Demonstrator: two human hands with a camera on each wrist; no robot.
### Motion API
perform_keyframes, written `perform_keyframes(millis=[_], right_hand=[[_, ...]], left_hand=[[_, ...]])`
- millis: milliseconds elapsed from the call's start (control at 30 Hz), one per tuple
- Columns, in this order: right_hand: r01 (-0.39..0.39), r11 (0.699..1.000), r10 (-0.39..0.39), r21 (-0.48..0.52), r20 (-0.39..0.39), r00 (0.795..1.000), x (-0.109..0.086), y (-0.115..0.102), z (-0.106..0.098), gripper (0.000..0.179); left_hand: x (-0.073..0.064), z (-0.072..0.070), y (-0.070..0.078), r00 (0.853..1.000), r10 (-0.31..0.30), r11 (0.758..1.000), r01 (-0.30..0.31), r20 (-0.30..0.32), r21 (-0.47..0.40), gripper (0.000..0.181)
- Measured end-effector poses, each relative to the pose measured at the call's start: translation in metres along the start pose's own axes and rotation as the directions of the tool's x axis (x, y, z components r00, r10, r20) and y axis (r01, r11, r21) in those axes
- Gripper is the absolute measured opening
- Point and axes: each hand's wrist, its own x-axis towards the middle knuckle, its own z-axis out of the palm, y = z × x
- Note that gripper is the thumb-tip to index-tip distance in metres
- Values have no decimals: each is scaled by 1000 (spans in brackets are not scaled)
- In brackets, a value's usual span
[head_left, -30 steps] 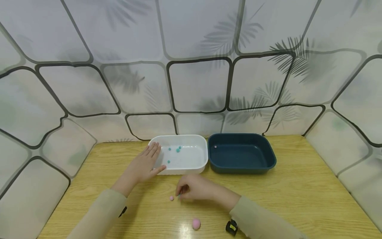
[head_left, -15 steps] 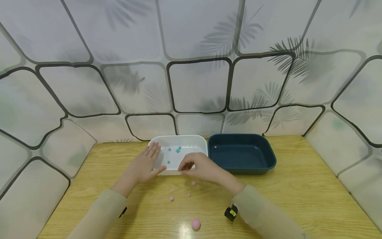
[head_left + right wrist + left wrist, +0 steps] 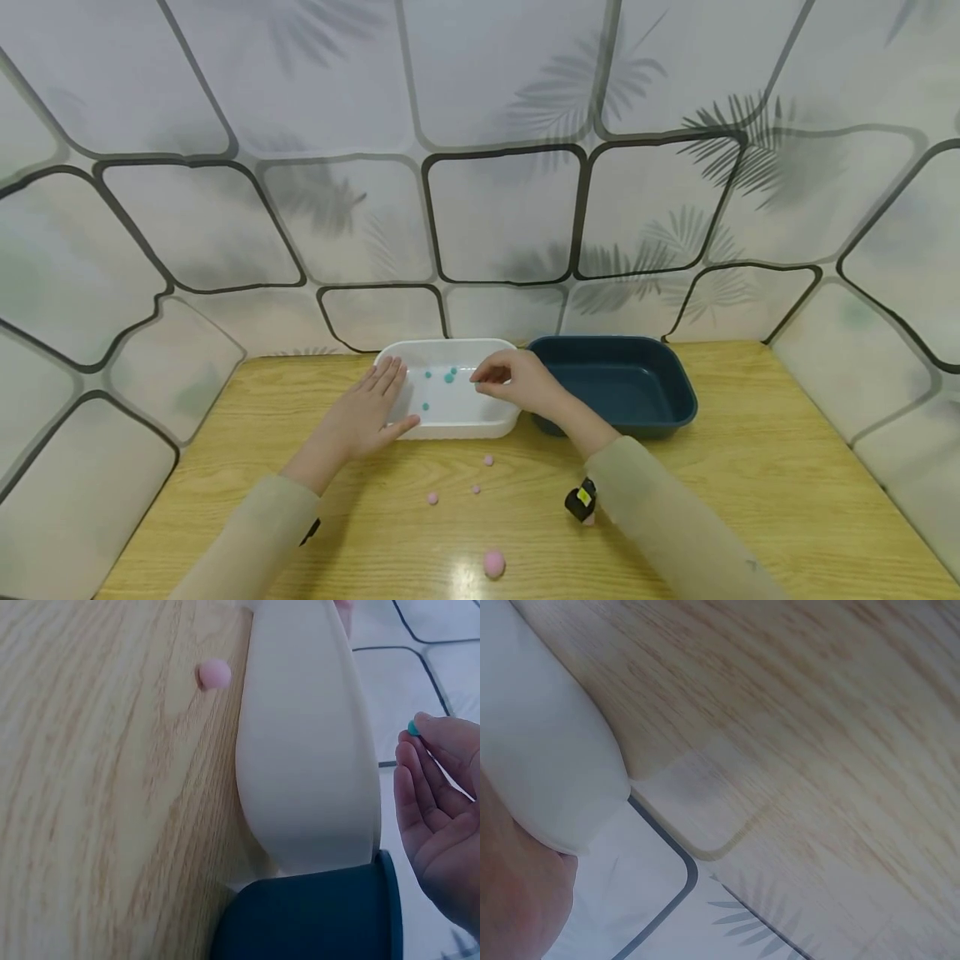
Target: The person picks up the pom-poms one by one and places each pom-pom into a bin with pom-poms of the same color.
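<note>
Between thumb and fingertip my right hand pinches a small teal ball, held above the right part of the white tray. My left hand lies with straight, spread fingers over the left rim of that tray; only a bit of this hand shows in the left wrist view. Inside the white tray are several teal balls. In front of it on the table lie small pink balls and a larger pink ball.
A dark blue tray stands right beside the white one, partly behind my right hand and forearm. Both trays sit near the back of the wooden table, before a patterned cloth backdrop.
My right hand has carried the teal ball from the table up over the white tray, uncovering two small pink balls. My left hand has stayed in place.
</note>
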Motion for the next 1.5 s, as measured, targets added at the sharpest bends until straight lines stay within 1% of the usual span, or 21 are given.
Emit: perform_keyframes(millis=[133, 333, 467, 567, 767, 867, 1267, 1500], right_hand=[[-61, 998, 61, -3, -34, 998, 7, 10, -1, 17], [-102, 994, 99, -35, -73, 992, 14, 22, -1, 16], [-126, 991, 123, -32, -94, 988, 15, 23, 0, 16], [-134, 991, 130, -24, -125, 984, 15, 23, 0, 16], [-157, 987, 159, 28, -185, 970, 13, 22, 2, 15], [-163, 985, 169, 51, -193, 967, 14, 23, 4, 17], [-199, 977, 210, 71, -208, 955, 15, 22, 8, 19], [-207, 975, 219, 74, -206, 954, 15, 22, 9, 20]], left_hand=[[0, -2, 1, 1000, 3, 1000, -3, 5, 5, 87], [-1, -3, 2, 1000, 6, 1000, -6, 0, -2, 86], [-2, -2, 1, 1000, 7, 1000, -7, -1, -2, 86], [-1, 0, 0, 1000, 13, 1000, -13, -6, -4, 86], [0, 4, -2, 1000, 11, 1000, -11, 1, 10, 86], [0, 5, -3, 1000, 9, 1000, -9, 6, 8, 87], [-1, 4, -1, 1000, 4, 1000, -4, 11, -1, 86], [-1, 5, -1, 1000, 2, 1000, -2, 4, 3, 86]])
